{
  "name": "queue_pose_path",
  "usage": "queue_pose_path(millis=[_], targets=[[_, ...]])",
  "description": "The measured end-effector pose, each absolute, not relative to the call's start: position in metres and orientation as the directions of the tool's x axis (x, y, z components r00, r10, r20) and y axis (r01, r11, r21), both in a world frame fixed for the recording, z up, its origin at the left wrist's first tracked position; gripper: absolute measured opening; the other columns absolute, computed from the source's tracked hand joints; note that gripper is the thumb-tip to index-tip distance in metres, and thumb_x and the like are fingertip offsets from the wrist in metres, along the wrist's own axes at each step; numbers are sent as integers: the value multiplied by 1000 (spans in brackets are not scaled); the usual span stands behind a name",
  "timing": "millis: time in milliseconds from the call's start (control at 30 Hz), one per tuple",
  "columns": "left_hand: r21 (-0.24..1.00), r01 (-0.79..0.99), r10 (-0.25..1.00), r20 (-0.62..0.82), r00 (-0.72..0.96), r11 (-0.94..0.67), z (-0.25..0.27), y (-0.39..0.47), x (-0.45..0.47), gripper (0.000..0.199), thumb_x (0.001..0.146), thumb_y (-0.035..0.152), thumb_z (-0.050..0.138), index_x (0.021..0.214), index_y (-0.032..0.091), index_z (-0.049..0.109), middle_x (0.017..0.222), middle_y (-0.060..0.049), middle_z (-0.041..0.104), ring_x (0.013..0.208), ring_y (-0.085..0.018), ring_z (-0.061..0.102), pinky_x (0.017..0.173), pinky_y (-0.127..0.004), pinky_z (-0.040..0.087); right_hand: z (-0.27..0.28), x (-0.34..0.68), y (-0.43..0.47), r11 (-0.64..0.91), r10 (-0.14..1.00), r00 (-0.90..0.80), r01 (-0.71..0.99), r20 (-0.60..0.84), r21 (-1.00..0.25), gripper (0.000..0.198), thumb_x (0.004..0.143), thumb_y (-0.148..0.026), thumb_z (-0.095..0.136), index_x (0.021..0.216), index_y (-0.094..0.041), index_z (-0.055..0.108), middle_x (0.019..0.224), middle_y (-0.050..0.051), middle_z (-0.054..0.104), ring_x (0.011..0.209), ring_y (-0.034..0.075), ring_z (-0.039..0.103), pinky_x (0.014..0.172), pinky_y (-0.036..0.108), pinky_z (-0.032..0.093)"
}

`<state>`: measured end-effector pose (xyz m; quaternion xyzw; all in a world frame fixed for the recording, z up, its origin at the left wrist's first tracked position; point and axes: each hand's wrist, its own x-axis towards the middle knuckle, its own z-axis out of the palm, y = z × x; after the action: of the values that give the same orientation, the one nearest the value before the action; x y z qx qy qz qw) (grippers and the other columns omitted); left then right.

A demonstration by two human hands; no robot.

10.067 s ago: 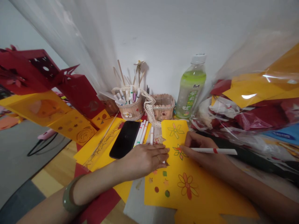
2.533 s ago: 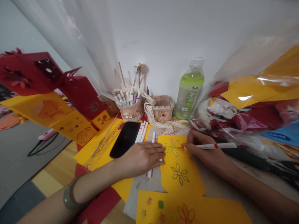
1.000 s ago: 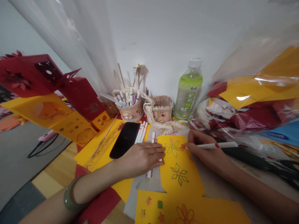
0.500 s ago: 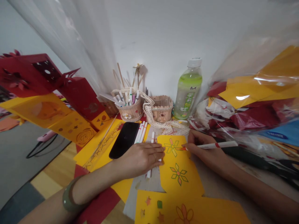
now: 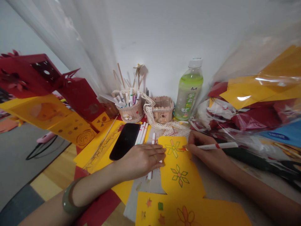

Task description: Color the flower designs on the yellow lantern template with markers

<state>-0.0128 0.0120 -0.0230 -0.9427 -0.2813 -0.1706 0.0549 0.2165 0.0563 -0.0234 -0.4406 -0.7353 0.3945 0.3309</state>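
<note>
Colouring yellow paper, apparently part-done.
Left hand, laid flat, fingers at paper's left edge; right hand, opposite, gripping white marker, orange tip at upper flower; lower flower below: both partly orange, remainder seemingly unfilled.

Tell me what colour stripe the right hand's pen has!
Red; the stripe shows best in the head view.

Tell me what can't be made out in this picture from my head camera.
In the head view:
Middle of the loose white cylindrical marker: covered by the left hand.
Lower part of the orange-petalled drawn flower on the nearest yellow paper sheet: cut off by the bottom edge.
Inside bottom of the brown wooden-slat basket: hidden by its front wall.
Lettering on the glossy blue packet: too small and blurred.
</note>
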Motion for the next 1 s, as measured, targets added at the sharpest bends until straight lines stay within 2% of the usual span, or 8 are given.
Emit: queue_pose_path(millis=[1000], targets=[[9, 551, 517, 355, 779, -835, -23, 12, -12, 32, 93, 30, 41, 101, 8, 62, 109, -8, 64, 106, -17, 57, 95, -30, 45, -22, 215, 57, 294, 924, -353, 405, 148, -866, 24, 71, -16, 50, 56, -21, 32, 55, -5, 36, 52, 11, 33, 47, 25, 25]])
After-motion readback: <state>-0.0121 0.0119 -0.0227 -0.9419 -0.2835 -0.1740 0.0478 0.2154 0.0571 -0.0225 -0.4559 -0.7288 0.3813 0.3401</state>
